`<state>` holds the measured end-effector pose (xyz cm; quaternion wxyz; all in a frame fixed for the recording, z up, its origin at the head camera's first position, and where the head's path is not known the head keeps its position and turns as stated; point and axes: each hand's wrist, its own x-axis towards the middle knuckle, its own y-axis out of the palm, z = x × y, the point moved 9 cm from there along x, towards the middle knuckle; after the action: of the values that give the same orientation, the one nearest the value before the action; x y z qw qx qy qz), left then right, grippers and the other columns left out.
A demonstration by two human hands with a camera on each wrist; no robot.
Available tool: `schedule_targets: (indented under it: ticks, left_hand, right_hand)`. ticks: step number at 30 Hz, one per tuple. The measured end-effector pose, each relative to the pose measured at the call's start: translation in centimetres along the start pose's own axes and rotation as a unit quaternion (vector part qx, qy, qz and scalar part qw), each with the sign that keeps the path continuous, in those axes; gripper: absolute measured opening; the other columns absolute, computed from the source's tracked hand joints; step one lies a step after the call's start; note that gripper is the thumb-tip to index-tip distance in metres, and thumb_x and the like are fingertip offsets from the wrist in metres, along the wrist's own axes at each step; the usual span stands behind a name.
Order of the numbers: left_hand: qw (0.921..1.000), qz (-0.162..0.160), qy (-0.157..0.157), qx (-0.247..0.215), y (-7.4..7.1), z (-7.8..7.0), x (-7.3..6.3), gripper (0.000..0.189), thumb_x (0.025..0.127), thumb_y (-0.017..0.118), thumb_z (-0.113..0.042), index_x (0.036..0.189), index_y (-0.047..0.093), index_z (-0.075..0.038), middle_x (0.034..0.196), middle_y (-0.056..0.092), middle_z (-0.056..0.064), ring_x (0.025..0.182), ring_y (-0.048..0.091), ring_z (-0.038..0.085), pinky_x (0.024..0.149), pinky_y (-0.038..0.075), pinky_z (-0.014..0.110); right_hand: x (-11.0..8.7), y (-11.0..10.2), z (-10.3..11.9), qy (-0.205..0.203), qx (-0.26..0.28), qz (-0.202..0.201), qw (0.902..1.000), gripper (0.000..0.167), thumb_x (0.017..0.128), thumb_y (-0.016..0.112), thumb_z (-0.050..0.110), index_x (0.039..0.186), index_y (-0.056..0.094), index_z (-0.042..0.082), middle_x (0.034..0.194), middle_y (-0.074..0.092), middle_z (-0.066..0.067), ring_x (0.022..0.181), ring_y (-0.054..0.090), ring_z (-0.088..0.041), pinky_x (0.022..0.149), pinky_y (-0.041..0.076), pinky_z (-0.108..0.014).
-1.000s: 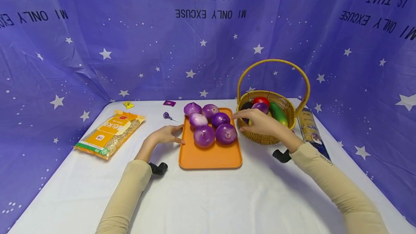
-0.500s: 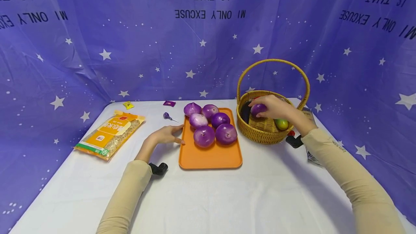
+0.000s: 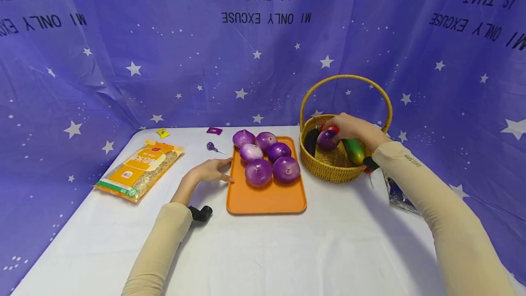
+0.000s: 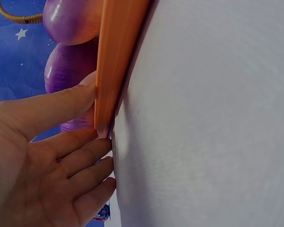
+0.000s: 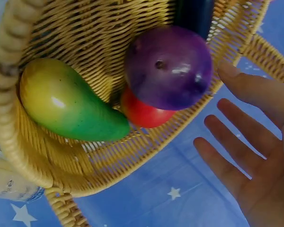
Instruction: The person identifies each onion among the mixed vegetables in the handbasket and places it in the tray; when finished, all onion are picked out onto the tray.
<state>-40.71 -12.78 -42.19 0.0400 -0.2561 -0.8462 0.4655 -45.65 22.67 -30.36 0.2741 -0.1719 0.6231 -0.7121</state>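
My right hand [image 3: 349, 128] is inside the wicker basket [image 3: 333, 172], close beside a purple onion [image 3: 327, 140]. In the right wrist view, that hand's fingers are straight and spread, and the onion [image 5: 168, 68] rests against a red tomato-like ball [image 5: 149, 113]. A green-and-yellow fruit [image 3: 354, 151] and a dark eggplant-like piece [image 3: 311, 141] also lie in the basket. My left hand [image 3: 208, 171] touches the left edge of the orange tray [image 3: 267, 202] with straight fingers; its thumb meets the rim. Several purple onions [image 3: 258, 172] sit on the tray.
A yellow bag of grain [image 3: 139, 168] lies at the left. Behind the tray are a lollipop [image 3: 211, 146], a purple wrapped sweet [image 3: 214, 130] and a yellow one [image 3: 162, 132]. A dark packet [image 3: 400, 195] lies right of the basket, whose tall handle [image 3: 347, 76] arches above it.
My right hand has moved from between tray and basket into the basket, over the onion, then back to its right side. The onion has shifted slightly. The left hand has stayed at the tray.
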Motion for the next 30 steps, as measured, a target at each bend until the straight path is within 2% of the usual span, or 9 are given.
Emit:
schedule_targets:
  ticks: [8, 14, 18, 24, 30]
  left_hand:
    - [1.0, 0.004, -0.003, 0.001, 0.0, 0.0, 0.2, 0.086, 0.085, 0.073, -0.037, 0.151, 0.029, -0.007, 0.15, 0.035, 0.018, 0.137, 0.03, 0.041, 0.112, 0.024, 0.055]
    - [1.0, 0.004, -0.003, 0.001, 0.0, 0.1, 0.1, 0.086, 0.085, 0.073, -0.038, 0.151, 0.029, -0.007, 0.15, 0.035, 0.018, 0.138, 0.03, 0.04, 0.113, 0.024, 0.054]
    - [1.0, 0.005, -0.003, 0.005, -0.1, 0.2, 0.1, 0.086, 0.085, 0.073, -0.038, 0.152, 0.029, -0.007, 0.151, 0.035, 0.018, 0.138, 0.03, 0.041, 0.112, 0.024, 0.055]
    - [1.0, 0.003, -0.003, 0.006, 0.0, 0.2, 0.1, 0.086, 0.084, 0.073, -0.039, 0.151, 0.029, -0.007, 0.15, 0.035, 0.018, 0.137, 0.031, 0.04, 0.112, 0.024, 0.055]
    - [1.0, 0.003, -0.002, 0.002, 0.0, 0.1, -0.1, 0.086, 0.084, 0.073, -0.038, 0.151, 0.029, -0.007, 0.15, 0.035, 0.018, 0.138, 0.03, 0.041, 0.113, 0.023, 0.055]
  right_hand:
    - [1.4, 0.2, -1.0, 0.025, -0.005, 0.005, 0.9997, 0.044, 0.077, 0.073, -0.007, 0.119, 0.066, 0.001, 0.117, 0.064, -0.02, 0.109, 0.057, -0.04, 0.089, 0.051, -0.049]
    - [2.3, 1.2, -1.7, 0.036, -0.01, 0.034, 0.9987, 0.053, 0.073, 0.071, -0.01, 0.124, 0.063, 0.0, 0.124, 0.061, -0.021, 0.116, 0.052, -0.042, 0.092, 0.048, -0.051]
    - [2.7, 1.8, -2.2, 0.043, -0.006, 0.051, 0.9978, 0.055, 0.073, 0.071, -0.008, 0.127, 0.06, -0.001, 0.123, 0.06, -0.023, 0.114, 0.053, -0.041, 0.094, 0.046, -0.051]
    - [2.8, 2.2, -2.0, 0.048, 0.003, 0.041, 0.998, 0.048, 0.076, 0.068, -0.01, 0.123, 0.063, 0.0, 0.116, 0.062, -0.021, 0.104, 0.057, -0.037, 0.086, 0.051, -0.046]
    - [2.7, 2.1, -1.6, 0.037, 0.0, 0.022, 0.9991, 0.044, 0.076, 0.074, -0.007, 0.119, 0.066, 0.001, 0.111, 0.064, -0.019, 0.1, 0.058, -0.034, 0.082, 0.053, -0.045]
